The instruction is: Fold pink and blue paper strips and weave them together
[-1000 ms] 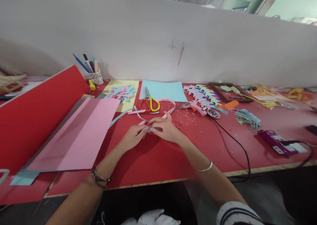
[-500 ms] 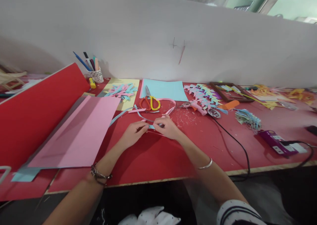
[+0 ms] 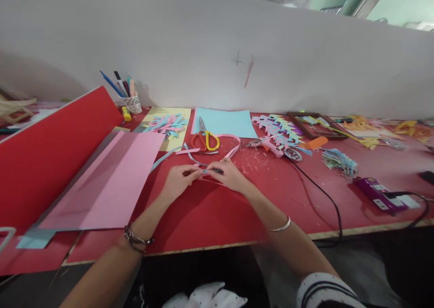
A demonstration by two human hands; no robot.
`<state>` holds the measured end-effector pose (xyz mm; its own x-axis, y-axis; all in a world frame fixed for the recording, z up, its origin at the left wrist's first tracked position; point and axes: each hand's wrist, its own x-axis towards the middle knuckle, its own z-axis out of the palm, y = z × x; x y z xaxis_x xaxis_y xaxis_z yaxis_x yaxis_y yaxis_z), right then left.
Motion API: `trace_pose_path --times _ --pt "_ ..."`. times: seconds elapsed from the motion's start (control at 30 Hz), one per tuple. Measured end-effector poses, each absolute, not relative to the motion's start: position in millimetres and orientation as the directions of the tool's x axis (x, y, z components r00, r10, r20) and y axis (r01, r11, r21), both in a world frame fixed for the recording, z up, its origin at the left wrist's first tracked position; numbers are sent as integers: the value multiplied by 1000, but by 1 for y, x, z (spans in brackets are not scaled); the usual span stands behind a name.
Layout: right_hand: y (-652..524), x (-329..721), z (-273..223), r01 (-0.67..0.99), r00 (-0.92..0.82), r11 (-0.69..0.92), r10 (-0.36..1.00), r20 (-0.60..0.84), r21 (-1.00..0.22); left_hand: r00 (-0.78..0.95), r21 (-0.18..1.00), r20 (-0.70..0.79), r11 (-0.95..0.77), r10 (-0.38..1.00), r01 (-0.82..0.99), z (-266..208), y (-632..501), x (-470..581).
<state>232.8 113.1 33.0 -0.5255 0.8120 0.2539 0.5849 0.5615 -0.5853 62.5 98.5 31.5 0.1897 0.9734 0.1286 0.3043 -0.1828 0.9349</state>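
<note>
Seemingly thin paper strips between hands.

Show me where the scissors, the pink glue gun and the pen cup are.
scissors point(image 3: 205, 139): head view, on the handles.
pink glue gun point(image 3: 267, 144): head view, on the body.
pen cup point(image 3: 132, 103): head view, on the patterned wall.

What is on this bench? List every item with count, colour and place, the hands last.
paper strips: a few, pink and blue, pinched between both hands
scissors: one, orange and yellow handles, beyond the hands
blue sheet: one, light blue, behind the scissors
pink sheet: one, left of the hands
red board: one, far left, tilted
pen cup: one, white patterned, by the wall
glue gun: one, pink, right of the scissors
power strip: one, purple, far right
left hand: on the strips
right hand: on the strips
</note>
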Motion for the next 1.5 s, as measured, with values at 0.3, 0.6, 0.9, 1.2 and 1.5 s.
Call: trace_pose_path --times 0.3,0.6,0.9,1.2,1.5 --pt "115 234 32 584 -493 582 808 323 -565 173 944 115 -162 978 288 35 98 64" --pt "114 230 34 610 -452 542 837 308 -578 230 930 135 -203 964 306 32 98 64" --pt "113 230 34 613 -455 540 838 302 -576 253 920 147 -226 956 320 35 98 64" --pt "115 234 35 589 -486 564 820 304 -579 222 924 138 -206 965 323 33 99 63" --pt "120 258 46 553 -450 461 866 218 -693 148 951 71 -112 986 289 36 100 61"
